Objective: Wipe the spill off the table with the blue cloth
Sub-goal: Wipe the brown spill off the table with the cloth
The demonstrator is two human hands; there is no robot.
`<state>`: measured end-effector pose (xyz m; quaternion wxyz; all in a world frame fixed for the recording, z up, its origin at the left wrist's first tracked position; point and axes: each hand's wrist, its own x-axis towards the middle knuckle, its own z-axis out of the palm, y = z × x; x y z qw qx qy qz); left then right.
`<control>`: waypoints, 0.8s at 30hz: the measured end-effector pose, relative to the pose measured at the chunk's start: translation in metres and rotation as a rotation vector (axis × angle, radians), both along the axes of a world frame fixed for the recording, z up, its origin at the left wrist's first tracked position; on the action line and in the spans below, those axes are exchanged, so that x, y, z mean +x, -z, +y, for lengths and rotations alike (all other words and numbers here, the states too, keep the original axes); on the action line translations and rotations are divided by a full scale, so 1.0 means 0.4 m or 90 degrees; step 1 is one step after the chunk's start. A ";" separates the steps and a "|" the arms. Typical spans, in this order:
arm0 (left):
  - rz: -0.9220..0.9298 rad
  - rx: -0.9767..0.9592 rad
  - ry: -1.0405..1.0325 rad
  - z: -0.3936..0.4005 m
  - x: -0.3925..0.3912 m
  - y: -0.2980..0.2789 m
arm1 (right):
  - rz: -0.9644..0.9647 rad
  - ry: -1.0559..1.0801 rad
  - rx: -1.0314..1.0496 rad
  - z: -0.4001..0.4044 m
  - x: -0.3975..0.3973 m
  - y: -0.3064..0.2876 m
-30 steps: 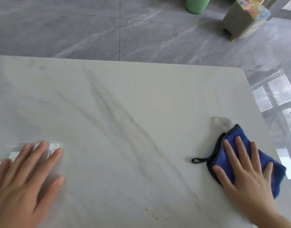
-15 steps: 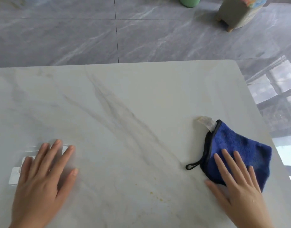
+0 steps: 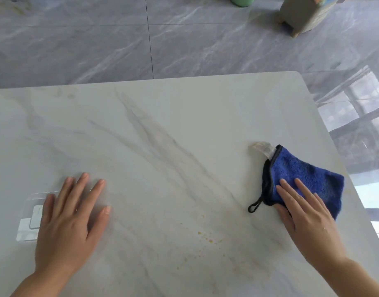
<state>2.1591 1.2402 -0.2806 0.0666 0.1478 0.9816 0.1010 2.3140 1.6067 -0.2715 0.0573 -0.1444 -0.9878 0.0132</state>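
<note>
Right hand [image 3: 306, 217] slid nearward off blue cloth [image 3: 308, 179], loop pointing near-left.

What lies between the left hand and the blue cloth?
Head view: bare marble table between left hand and blue cloth; small yellowish spill specks sit slightly nearer.

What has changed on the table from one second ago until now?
The right hand has slid back toward the person along the blue cloth, so more of the cloth shows beyond the fingertips. Nothing was picked up or released. The left hand still lies flat on the table, over a clear flat item, and the yellowish spill specks remain unwiped.
</note>
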 end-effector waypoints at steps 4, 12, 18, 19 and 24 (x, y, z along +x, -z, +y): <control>-0.005 -0.014 0.003 0.002 0.001 -0.007 | -0.024 -0.025 -0.032 0.021 -0.001 -0.021; -0.033 -0.042 0.014 0.002 0.003 -0.019 | -0.100 0.097 -0.144 0.035 -0.018 -0.081; -0.078 -0.047 0.022 0.000 -0.012 -0.047 | -0.094 0.187 -0.271 0.016 -0.004 -0.153; -0.083 -0.046 0.026 -0.004 -0.015 -0.051 | -0.104 0.195 -0.288 0.011 0.000 -0.167; -0.117 -0.047 0.012 -0.002 -0.006 -0.097 | -0.172 0.263 -0.363 -0.015 0.034 -0.236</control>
